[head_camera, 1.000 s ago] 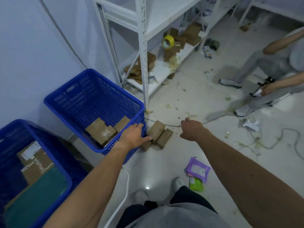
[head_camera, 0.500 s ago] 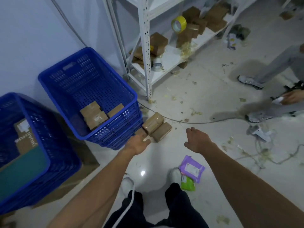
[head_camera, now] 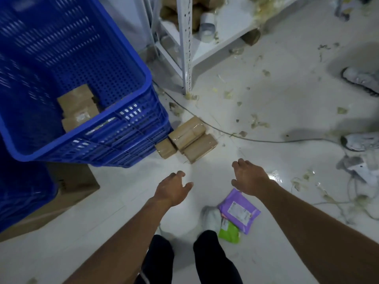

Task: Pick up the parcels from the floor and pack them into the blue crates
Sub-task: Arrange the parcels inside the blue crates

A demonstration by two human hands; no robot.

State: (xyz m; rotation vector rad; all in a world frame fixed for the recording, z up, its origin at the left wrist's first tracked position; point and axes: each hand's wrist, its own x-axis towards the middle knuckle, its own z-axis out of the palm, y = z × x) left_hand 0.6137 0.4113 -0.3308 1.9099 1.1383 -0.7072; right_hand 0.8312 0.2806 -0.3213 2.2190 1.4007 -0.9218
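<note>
Not far along, I'd say. The big blue perforated plastic crate (head_camera: 133,119) has a few brown cardboard parcels (head_camera: 78,109) at the bottom. Three tape-wrapped brown cardboard boxes (head_camera: 190,138) sit on the floor just beside that crate's corner. A purple plastic mailer (head_camera: 239,212) and a green pouch (head_camera: 229,232) lie further out from the crate, by the person's foot. The left hand (head_camera: 172,189) and right hand (head_camera: 249,179) both hover empty over the floor, fingers loose and apart. A second blue crate (head_camera: 20,191) next to the first is cut off and blurry, so no idea what's in it.
</note>
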